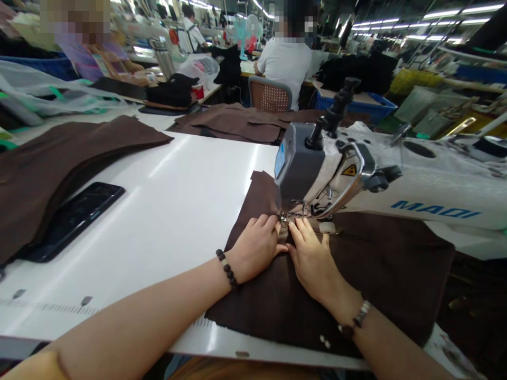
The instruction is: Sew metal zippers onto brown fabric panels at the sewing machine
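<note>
Right hand [315, 258] and left hand [255, 245] lie palm down at the ends of bare forearms [158, 301] that slant inward over the near edge of the glossy white desk [190, 211]. Small white pieces [325, 342] sit beside the right forearm on the large dark brown fabric panel [277, 306]; a forearm dragging there could pull the cloth askew, and the right wrist's dark-and-pale beaded bracelet [354, 320] could snag it.

The panel is spread over the desk, beneath both hands and reaching under the metal presser foot [283, 217]. Neither hand appears to grip anything: the fingers are stretched forward and held close together, the thumbs turned inward so their tips nearly meet. Uneven pressure from the two hands could skew or pucker the cloth between them.

Farther forward, the fingertips rest just beside the presser foot, so the gravest risk seems to be a finger slipping under the needle, which is too small to make out. A stray right finger might also knock the small pale block [327, 227] next to it. Beyond, the grey-and-white sewing machine [301, 153] overhangs the work, and brown fabric pieces [237, 121] lie heaped behind
</note>
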`<state>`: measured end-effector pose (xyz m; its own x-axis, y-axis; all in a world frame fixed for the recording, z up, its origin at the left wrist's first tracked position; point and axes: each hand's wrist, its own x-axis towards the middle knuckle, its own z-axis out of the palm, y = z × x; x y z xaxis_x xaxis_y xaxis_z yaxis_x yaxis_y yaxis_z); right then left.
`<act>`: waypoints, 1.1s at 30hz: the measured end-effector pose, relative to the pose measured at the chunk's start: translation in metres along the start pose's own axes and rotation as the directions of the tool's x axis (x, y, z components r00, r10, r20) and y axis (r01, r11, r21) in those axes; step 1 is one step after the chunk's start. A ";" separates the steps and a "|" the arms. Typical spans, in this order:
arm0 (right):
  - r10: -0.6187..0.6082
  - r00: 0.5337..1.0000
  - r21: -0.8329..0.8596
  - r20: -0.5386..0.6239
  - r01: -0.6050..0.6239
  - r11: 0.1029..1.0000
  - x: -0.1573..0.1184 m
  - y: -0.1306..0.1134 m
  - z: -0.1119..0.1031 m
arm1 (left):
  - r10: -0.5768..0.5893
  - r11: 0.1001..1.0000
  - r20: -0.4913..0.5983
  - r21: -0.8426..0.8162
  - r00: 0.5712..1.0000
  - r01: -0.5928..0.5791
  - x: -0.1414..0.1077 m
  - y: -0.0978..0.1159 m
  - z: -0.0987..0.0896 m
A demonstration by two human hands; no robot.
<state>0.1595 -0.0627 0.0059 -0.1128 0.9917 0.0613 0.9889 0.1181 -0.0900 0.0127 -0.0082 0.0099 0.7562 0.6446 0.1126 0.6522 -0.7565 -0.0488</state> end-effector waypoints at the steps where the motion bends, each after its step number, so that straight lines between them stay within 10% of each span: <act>1: -0.004 1.000 0.026 -0.023 0.005 1.000 -0.001 0.000 0.003 | -0.008 1.000 -0.005 0.000 1.000 0.008 0.000 0.001 0.000; 33: -0.124 0.992 0.157 0.005 0.122 0.980 0.006 0.020 0.004 | -0.071 0.993 0.034 -0.095 0.997 0.074 0.005 0.000 -0.001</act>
<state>0.1784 -0.0547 0.0005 -0.2350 0.9697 0.0668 0.9403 0.2442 -0.2372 0.0161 -0.0051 0.0114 0.7091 0.7003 0.0825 0.6984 -0.7136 0.0542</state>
